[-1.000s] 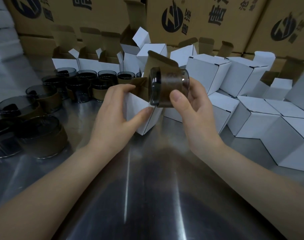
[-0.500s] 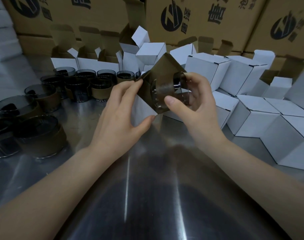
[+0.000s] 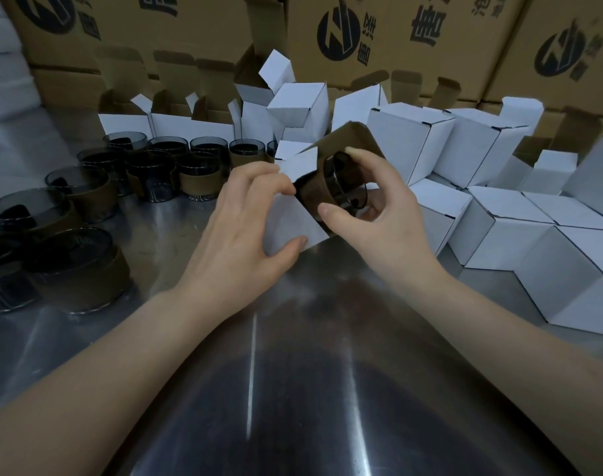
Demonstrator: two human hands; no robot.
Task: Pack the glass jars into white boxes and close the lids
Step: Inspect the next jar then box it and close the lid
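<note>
- Now, over the steel desk (image 3: 190, 338), the left hand (image 3: 241, 228) pinches the open white box (image 3: 289, 221), tipped on its side.
- The right hand (image 3: 385, 214) curls round the glass jar (image 3: 327, 194), which has gone from outside the mouth to roughly halfway in; seating it and shutting the lid (image 3: 353, 139) remain.
- Beyond, more jars (image 3: 162, 166) wait left; closed boxes (image 3: 499, 231) pile right.
</note>
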